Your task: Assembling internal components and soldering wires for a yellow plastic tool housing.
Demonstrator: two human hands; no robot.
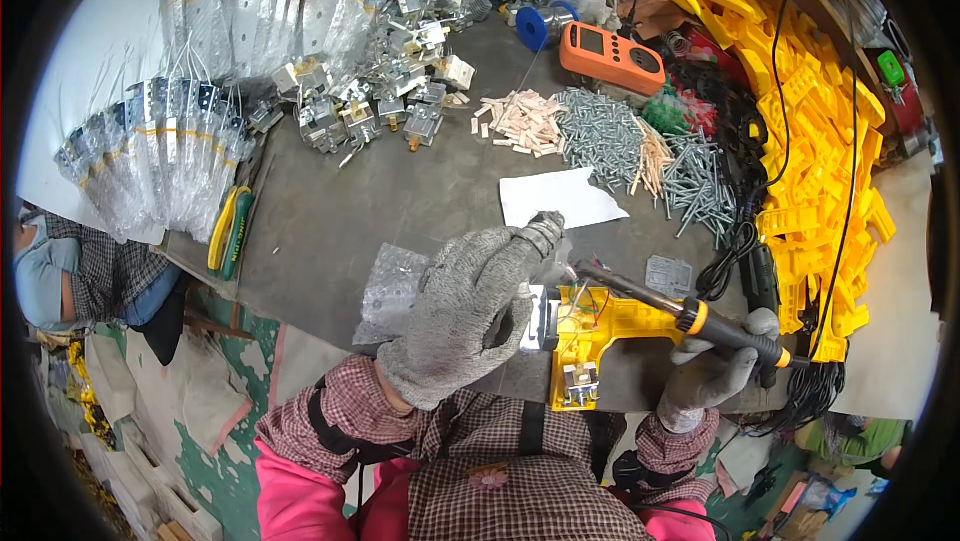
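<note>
My right hand [712, 371], in a grey glove, grips a soldering iron [732, 334] by its black and orange handle. The iron's tip points left, close to the fingers of my left hand [465, 306]. That hand, also gloved in grey, is closed with its fingers drawn together; what it pinches is hidden. Under the iron lies a yellow plastic housing [600, 339] with thin red and other wires in its upper part. A metal switch-like block [578, 385] sits in its lower end. A bubble-wrapped piece [388, 291] lies beside my left hand.
Ahead are a white paper [560, 198], a screw pile [600, 136], small pale pieces [520, 123], an orange meter [612, 56] and a blue solder spool [545, 26]. Yellow housings [815, 171] heap up right. Metal blocks [360, 116], wrapped panels [165, 146] and pliers [233, 231] lie left.
</note>
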